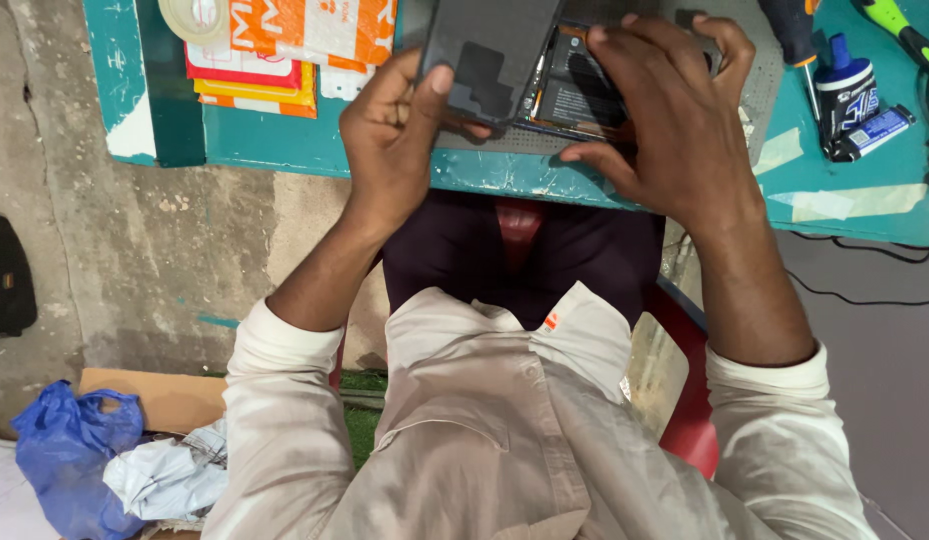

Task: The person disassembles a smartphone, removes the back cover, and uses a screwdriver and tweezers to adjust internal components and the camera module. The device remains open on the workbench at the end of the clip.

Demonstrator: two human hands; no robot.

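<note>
My left hand (395,140) grips a dark, flat back cover (485,55) of a phone, lifted and tilted up from the phone body. My right hand (675,110) clamps over the opened phone (575,95), whose black battery and inner parts show between the two hands. The phone rests on a grey perforated mat (760,75) near the front edge of a teal table (285,145). Much of the phone is hidden under my right palm.
Orange and white packets (285,50) and a tape roll (195,18) lie at the table's left. A screwdriver (797,40), a blue bottle (847,85) and cables (885,250) sit right. Below are a red chair (685,420), a blue bag (65,450) and cardboard (175,400) on the floor.
</note>
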